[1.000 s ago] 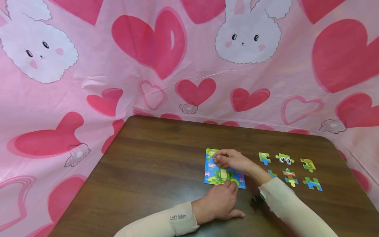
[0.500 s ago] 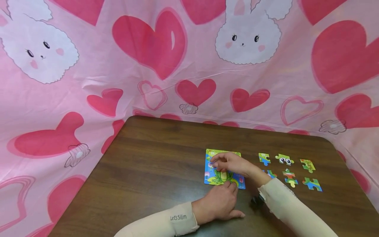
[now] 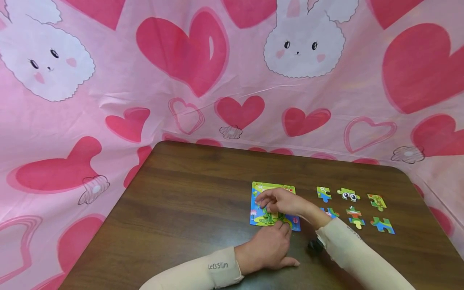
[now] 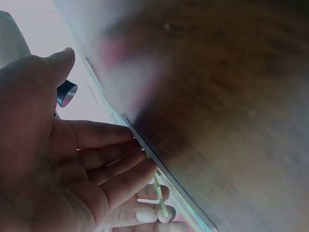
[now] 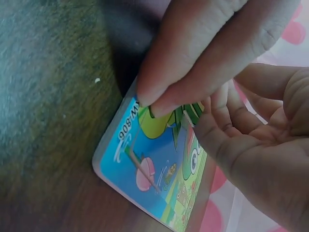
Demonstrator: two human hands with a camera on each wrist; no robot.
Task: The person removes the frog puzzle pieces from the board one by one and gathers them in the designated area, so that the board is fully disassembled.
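A square frog puzzle board [image 3: 256, 219] lies on the table, its picture blue, green and yellow. My left hand [image 3: 266, 247] rests its fingertips on the board's front edge, fingers extended. Over the middle of the board, my right hand [image 3: 284, 201] pinches a puzzle piece, which the head view hides. In the left wrist view that puzzle piece [image 4: 160, 191] appears edge-on, tilted up from the board. The right wrist view shows the thin edge of the puzzle piece [image 5: 189, 118] at the right fingertips. The left fingers [image 5: 178, 58] press the board's near corner there.
Several loose puzzle pieces lie in two rows right of the board, among them one with frog eyes [image 3: 349, 195] and a blue-green one [image 3: 383, 225]. The brown wooden table [image 3: 188, 193] meets a pink heart-and-rabbit cloth [image 3: 195, 117] behind. Black gear [image 3: 316, 245] sits under the right wrist.
My right hand has shifted slightly left and toward me over the board, uncovering its top edge and a loose piece by the right wrist. The left hand stays put.
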